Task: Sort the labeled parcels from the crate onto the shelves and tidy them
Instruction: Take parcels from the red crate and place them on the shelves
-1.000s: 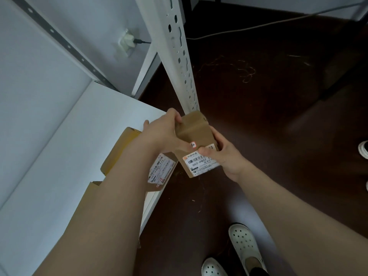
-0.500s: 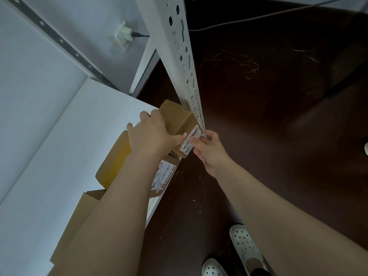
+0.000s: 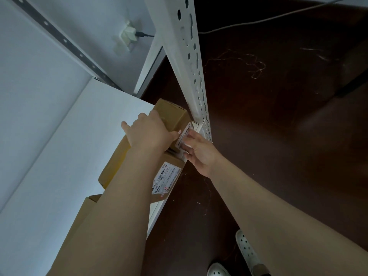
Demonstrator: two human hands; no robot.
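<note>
Left hand [image 3: 151, 132] grips small parcel [image 3: 173, 114] from above, right hand [image 3: 199, 152] presses straight fingers on its label end, seating it mid-frame at shelf [image 3: 79, 146] corner beside upright [image 3: 191, 66]; next: release, square with larger parcel [image 3: 165, 180].

Small brown parcel [image 3: 171, 114] sits under the left hand [image 3: 148, 134], its white barcode label end touching the right hand [image 3: 199, 152] fingertips. Bigger parcel [image 3: 115, 162], also labelled, lies flat beneath the left wrist on the white shelf [image 3: 79, 136].
</note>
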